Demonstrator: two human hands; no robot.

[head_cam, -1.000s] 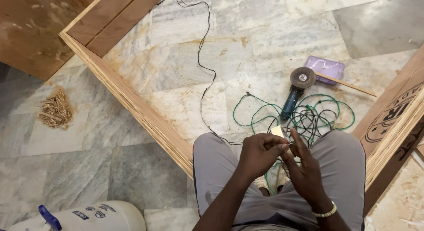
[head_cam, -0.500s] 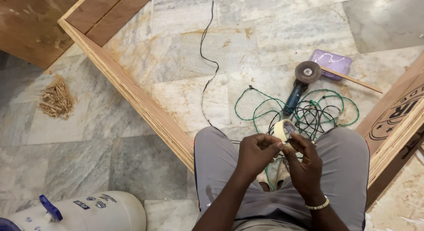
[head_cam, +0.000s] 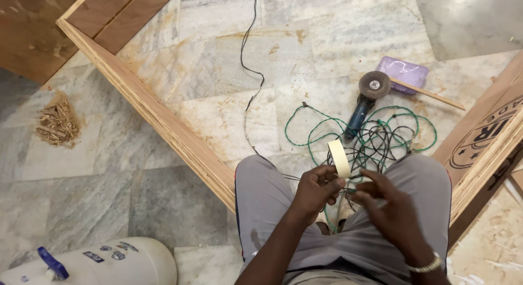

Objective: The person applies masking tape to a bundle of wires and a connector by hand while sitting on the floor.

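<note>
Left hand (head_cam: 316, 190) pinching pale tape strip (head_cam: 340, 158), right hand (head_cam: 389, 209) fingers loosely curled, grip unclear, tape's lower end hidden

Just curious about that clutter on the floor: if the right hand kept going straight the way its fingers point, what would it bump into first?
The right hand points up-left toward the tape roll held in the left hand, so probably that first, though depth is unclear.
</note>
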